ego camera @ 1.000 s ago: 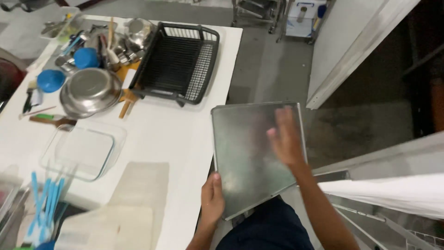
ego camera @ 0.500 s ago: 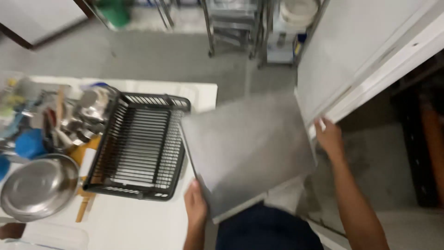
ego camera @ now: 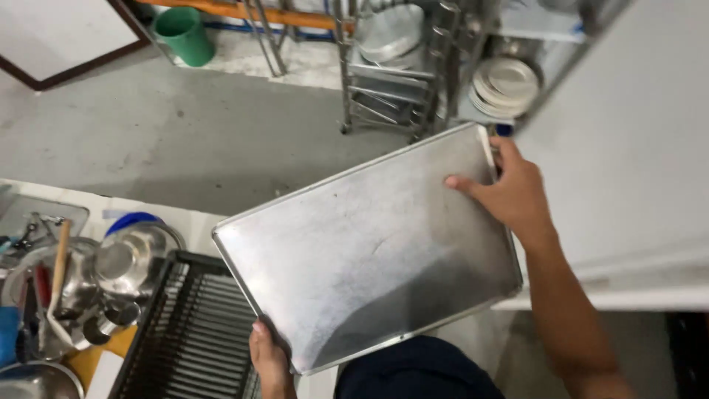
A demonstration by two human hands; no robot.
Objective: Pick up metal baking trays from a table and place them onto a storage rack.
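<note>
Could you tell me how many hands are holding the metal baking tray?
2: the left hand grips the tray's near bottom corner, beside the black dish rack, and the right hand holds its far right edge, thumb laid on top.

even, fairly bright indoor light falls from above me. the metal tray (ego camera: pixel 369 244) i hold shows a dull sheen with a soft shadow toward its near edge. the table (ego camera: pixel 96 214) corner and the far rack (ego camera: pixel 399 66) look slightly smeared.
</note>
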